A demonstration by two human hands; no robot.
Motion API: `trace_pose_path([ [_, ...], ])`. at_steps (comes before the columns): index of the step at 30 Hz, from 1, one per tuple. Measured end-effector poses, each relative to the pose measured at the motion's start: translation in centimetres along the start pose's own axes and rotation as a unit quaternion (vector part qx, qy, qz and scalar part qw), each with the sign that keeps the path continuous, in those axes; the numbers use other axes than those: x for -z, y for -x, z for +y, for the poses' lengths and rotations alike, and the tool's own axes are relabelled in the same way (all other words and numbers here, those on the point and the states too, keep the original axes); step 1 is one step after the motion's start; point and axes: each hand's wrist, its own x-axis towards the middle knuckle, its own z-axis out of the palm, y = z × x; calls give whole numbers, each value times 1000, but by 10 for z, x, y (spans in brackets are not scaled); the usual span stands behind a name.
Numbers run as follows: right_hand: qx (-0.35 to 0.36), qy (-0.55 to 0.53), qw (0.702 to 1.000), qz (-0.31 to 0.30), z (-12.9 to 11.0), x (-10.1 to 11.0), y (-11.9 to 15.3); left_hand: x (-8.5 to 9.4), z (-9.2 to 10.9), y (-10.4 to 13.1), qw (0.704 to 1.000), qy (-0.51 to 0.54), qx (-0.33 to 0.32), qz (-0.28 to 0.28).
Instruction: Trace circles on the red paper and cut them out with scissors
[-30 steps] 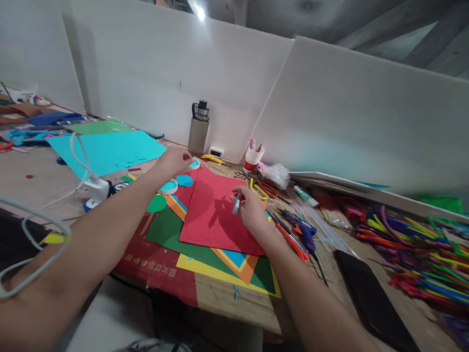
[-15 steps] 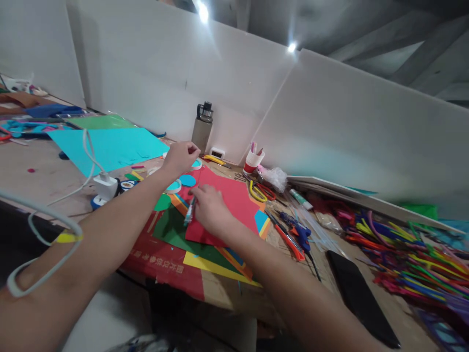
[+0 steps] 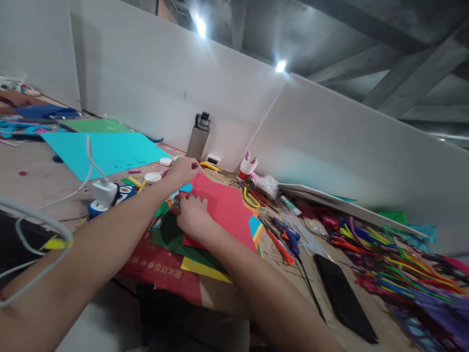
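Observation:
My right hand (image 3: 192,215) is over the left part of a red sheet (image 3: 227,200), fingers bent around a slim, clear-and-teal pen (image 3: 163,216). The pen slants down to the left over green paper (image 3: 170,239). My left hand (image 3: 184,172) is closed at the red sheet's far left corner; what its fingers hold, if anything, is hidden. A turquoise paper circle (image 3: 186,187) shows between the two hands. White round lids (image 3: 153,178) lie beside my left wrist. Under the red sheet are layered green, yellow (image 3: 205,270) and orange papers.
A bottle (image 3: 199,137) stands by the white partition. To the right lie scissors (image 3: 251,198), a red cutter (image 3: 282,247), a blue glue gun (image 3: 292,239), a black phone (image 3: 344,298) and coloured pipe cleaners (image 3: 406,264). A cabled power strip (image 3: 95,209) and turquoise sheet (image 3: 106,151) are left.
My right hand has moved left with the pen, which now points further down-left. My left hand stays near the red sheet's far corner, slightly lower in view. The camera view has shifted.

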Motion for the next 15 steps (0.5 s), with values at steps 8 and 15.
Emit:
trace_pose_path([
  [8,-157,-129,971,125,111,21,39,-11,12,7,996,-47,-35,-64],
  [15,-264,-74,958,78,163,18,71,-30,23,19,971,-127,-58,-195],
])
